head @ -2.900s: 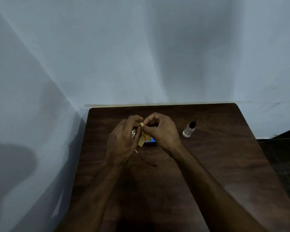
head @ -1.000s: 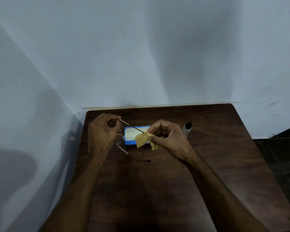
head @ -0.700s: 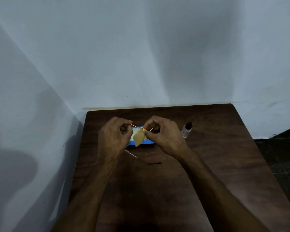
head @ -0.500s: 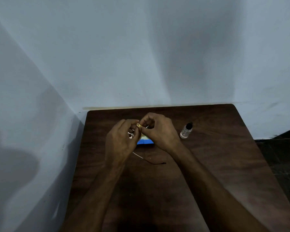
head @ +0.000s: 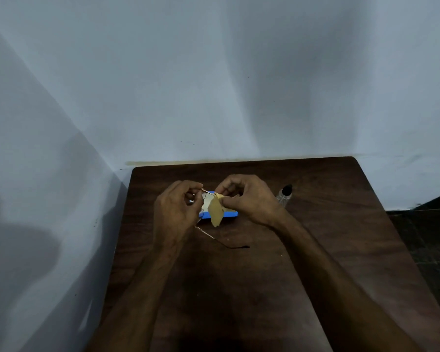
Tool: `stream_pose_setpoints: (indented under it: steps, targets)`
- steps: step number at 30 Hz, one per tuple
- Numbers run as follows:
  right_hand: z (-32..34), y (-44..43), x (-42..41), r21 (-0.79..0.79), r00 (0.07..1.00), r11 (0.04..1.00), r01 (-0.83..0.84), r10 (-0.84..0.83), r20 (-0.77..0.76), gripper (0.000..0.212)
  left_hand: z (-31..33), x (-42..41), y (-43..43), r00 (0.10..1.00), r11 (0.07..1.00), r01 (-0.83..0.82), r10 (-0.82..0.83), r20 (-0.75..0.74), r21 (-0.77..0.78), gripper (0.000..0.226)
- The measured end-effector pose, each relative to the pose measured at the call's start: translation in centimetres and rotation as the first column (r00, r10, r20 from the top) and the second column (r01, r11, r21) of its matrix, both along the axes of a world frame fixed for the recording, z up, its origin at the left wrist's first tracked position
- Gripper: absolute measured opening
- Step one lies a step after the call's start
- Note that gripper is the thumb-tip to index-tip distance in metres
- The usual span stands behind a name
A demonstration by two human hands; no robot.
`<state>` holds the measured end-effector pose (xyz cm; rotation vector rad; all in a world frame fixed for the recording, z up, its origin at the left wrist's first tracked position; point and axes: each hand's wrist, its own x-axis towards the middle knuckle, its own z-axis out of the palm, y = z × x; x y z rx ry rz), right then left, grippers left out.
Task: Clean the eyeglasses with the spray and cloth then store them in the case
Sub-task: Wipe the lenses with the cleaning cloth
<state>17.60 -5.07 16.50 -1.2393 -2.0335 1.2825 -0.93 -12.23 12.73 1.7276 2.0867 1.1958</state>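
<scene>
Step in hand, my read: wiping one temple arm of the eyeglasses (head: 239, 247) with the cloth (head: 216, 211). The spray bottle (head: 285, 195) is set aside, so spraying looks done

Left hand (head: 175, 212): fingers curled round the frame front, held above the table (head: 315, 250) toward its far-left corner. Right hand (head: 250, 201): thumb and fingertips pinch the cloth round the upper temple, and the rest of the cloth hangs loose below the pinch

Doing it well:
- light pinch, stroke along the wire from hinge to tip, never across; the thin metal looks easy to bend
- brace the left hand close to the hinge so the pull doesn't lever the joint
- lenses are hidden behind the left hand, so check them before casing

Orientation: glasses unfolded. The wiped temple runs roughly parallel to the far edge, from the left hand toward the right. The free temple slants toward the near-right, its dark tip pointing at the right edge. Can't tell if it touches the tabletop

The blue case (head: 230, 214) lies under the hands near the far edge. The bottle stands just right of the right hand
</scene>
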Motion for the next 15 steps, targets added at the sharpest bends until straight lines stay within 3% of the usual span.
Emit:
stream_pose_setpoints:
  steps: [4, 7, 11, 15]
  targets:
    - [-0.1, 0.1, 1.6, -0.030, 0.996, 0.999, 0.036, -0.039, -0.084, 0.009, -0.8, -0.6, 0.9, 0.995, 0.992, -0.075, 0.081, 0.060, -0.106, 0.019]
    - [-0.2, -0.1, 2.6, -0.138, 0.961, 0.983, 0.118, -0.148, -0.233, 0.009, -1.4, -1.3, 1.2, 0.982, 0.975, -0.113, 0.139, 0.129, -0.191, 0.017]
    - [-0.7, -0.5, 3.5, -0.364, 0.849, 0.907, 0.210, -0.354, -0.393, 0.012, -2.2, -2.2, 1.1, 0.971, 0.974, -0.096, 0.137, 0.195, -0.205, 0.010]
    - [-1.5, -1.1, 4.1, -0.599, 0.687, 0.791, 0.120, -0.502, -0.525, 0.017, -2.8, -2.7, 0.8, 0.935, 0.958, -0.149, 0.217, 0.280, -0.244, 0.011]
